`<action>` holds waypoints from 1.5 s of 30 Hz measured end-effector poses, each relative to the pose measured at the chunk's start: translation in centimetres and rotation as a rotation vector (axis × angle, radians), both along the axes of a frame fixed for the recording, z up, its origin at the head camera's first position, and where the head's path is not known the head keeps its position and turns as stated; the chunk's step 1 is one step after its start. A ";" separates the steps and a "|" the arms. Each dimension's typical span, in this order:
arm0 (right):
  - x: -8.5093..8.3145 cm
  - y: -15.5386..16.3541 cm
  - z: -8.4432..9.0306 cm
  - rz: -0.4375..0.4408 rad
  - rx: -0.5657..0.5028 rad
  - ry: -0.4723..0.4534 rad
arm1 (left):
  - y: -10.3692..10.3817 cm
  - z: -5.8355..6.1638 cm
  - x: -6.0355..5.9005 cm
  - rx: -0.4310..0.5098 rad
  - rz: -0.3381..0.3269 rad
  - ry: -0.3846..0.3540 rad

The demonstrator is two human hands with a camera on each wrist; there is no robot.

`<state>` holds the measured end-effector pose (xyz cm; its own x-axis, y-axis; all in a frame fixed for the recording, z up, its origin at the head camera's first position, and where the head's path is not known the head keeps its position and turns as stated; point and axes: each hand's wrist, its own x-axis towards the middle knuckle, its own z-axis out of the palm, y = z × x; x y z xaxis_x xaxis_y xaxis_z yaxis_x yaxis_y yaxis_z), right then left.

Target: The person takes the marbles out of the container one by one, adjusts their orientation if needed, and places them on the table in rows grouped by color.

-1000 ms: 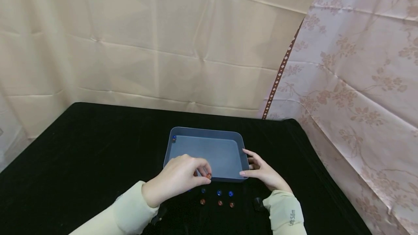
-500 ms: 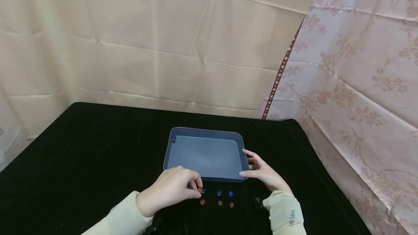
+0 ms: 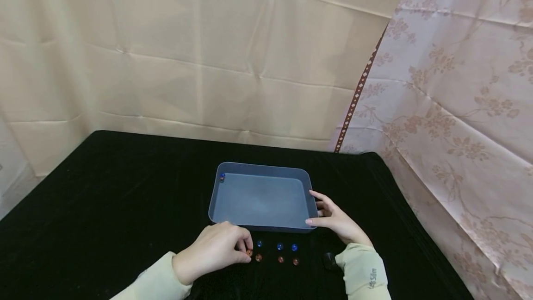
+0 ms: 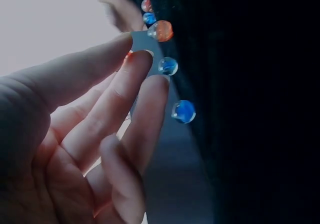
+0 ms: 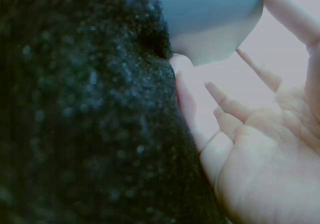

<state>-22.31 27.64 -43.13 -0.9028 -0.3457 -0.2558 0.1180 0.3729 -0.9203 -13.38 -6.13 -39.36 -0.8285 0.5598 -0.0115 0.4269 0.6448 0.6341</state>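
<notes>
My left hand [image 3: 218, 249] pinches an orange marble [image 3: 249, 253] between thumb and fingertips, low over the black cloth at the left end of the marble rows; in the left wrist view the fingers mostly hide it. Beside it lie a blue marble [image 3: 260, 243] and another orange marble [image 3: 258, 258]. Further right, two more blue marbles stand behind two orange ones. A blue-grey tray [image 3: 266, 228] sits just beyond. My right hand [image 3: 339, 221] holds the tray's near right corner, thumb at the rim, other fingers along the outer wall; the right wrist view shows its fingertips touching the tray.
Inside the tray's far left corner are a blue marble [image 3: 222, 175] and a darker one against it. Near my right wrist is a small black object [image 3: 329, 260]. Beige curtain [image 3: 166, 59] hangs behind the table, a floral one [image 3: 458, 82] at the right.
My left hand has moved left and toward me with the orange marble, from the tray's near edge down to the rows. A blue marble there is now hidden. My right hand has stayed put.
</notes>
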 end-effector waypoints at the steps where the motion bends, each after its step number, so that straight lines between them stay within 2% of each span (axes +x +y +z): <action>1: 0.0 0.0 0.0 -0.002 -0.001 -0.001 | 0.0 -0.1 0.0 -0.003 -0.001 0.002; 15: -0.1 0.1 0.0 0.001 -0.003 0.000 | -0.5 -0.8 0.0 -0.078 0.014 -0.018; 23: -0.1 0.1 0.0 0.000 0.001 0.002 | -0.6 -0.8 0.0 -0.078 0.007 -0.018; 30: -0.2 0.0 0.0 0.000 -0.006 -0.003 | -0.7 -0.9 0.0 -0.098 0.014 0.012; 45: -0.2 0.1 -0.3 -0.003 -0.007 -0.005 | -0.8 -1.2 0.1 -0.084 0.010 -0.011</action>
<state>-22.50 27.73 -43.42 -0.9025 -0.3446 -0.2585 0.1242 0.3664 -0.9221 -13.33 -6.97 -40.56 -0.8334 0.5486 -0.0673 0.4137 0.6999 0.5822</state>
